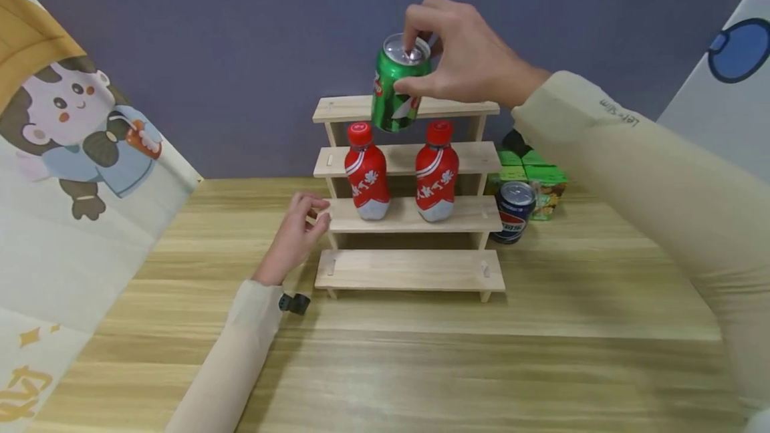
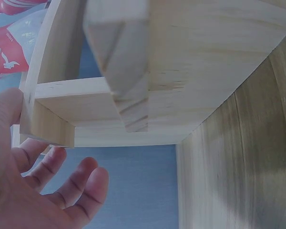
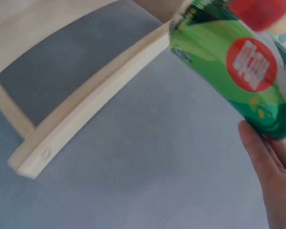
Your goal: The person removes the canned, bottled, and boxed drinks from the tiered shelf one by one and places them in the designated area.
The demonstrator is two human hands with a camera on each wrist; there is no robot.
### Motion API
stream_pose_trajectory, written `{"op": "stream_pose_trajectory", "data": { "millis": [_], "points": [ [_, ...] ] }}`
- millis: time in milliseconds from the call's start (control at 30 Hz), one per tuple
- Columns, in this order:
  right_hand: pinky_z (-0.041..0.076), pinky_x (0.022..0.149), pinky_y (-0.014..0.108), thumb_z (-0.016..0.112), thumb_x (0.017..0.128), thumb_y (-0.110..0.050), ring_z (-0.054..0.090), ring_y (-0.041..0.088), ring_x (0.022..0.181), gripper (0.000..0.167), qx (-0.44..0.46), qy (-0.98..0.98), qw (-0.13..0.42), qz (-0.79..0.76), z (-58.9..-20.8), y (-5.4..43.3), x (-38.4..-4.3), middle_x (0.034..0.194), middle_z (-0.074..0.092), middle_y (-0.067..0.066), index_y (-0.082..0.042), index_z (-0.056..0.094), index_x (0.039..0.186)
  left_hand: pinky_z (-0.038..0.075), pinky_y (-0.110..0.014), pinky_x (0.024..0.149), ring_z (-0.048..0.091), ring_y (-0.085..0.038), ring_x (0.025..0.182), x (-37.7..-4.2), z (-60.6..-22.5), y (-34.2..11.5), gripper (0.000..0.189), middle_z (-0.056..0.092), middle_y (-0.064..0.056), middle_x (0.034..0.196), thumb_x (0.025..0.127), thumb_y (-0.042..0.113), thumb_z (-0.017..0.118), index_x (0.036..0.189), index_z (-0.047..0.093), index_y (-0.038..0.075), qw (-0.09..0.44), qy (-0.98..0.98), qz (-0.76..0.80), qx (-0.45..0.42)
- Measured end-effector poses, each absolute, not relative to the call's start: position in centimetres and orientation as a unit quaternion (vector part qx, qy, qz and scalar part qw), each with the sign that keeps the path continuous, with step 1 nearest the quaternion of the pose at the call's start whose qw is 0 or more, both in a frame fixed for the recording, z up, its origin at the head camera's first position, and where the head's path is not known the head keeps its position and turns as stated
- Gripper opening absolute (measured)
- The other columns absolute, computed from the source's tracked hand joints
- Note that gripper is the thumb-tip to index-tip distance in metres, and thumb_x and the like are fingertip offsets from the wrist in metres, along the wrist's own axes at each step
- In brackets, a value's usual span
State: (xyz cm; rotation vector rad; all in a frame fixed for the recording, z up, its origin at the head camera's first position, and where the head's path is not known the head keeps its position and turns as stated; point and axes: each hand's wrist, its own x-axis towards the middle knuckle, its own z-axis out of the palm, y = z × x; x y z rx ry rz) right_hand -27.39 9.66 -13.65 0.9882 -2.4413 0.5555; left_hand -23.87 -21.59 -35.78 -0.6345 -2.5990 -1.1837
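A green drink can (image 1: 394,95) hangs above the wooden step shelf (image 1: 409,272), near its top tier. My right hand (image 1: 466,52) holds it by the upper part, thumb on its side and fingers at the lid. In the right wrist view, the green can (image 3: 219,57) shows a round red label. At the shelf's left end is my left hand (image 1: 295,236); in the left wrist view its thumb and bent fingers grip the end of a board (image 2: 52,126). Two red bottles, a left one (image 1: 368,176) and a right one (image 1: 438,176), stand upright on the second tier from the bottom.
A dark blue can (image 1: 514,212) stands on the wooden table (image 1: 385,379) just right of the shelf. Behind it are green boxes (image 1: 544,186), partly hidden by the right sleeve. A blue-grey wall (image 1: 240,52) rises behind the shelf.
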Motion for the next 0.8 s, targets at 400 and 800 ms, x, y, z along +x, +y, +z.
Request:
{"op": "stream_pose_trajectory", "data": {
  "millis": [400, 800],
  "points": [
    [0.04, 0.085, 0.013, 0.078, 0.076, -0.024, 0.048, 0.013, 0.099, 0.042, 0.293, -0.873, 0.343, 0.185, -12.3, 18.2, -24.1, 0.109, 0.052, 0.006, 0.0, 0.059, 0.105, 0.046, -0.036, 0.075, 0.046, -0.023, 0.092, -24.6, -36.2, -21.1, 0.023, 0.041, -0.014, 0.12, 0.094, 0.008, 0.054, 0.113, 0.054, -0.004, 0.102, -0.877, -0.413, -0.224],
    [0.04, 0.074, 0.038, 0.082, 0.07, -0.019, 0.05, 0.029, 0.094, 0.041, 0.289, -0.905, 0.287, 0.124, -16.6, 24.0, -22.1, 0.108, 0.054, 0.014, -0.003, 0.058, 0.099, 0.045, -0.032, 0.071, 0.046, -0.022, 0.088, -24.1, -36.3, -23.6, 0.022, 0.042, -0.014, 0.119, 0.093, 0.009, 0.053, 0.111, 0.055, -0.004, 0.131, -0.883, -0.393, -0.22]
  ]
}}
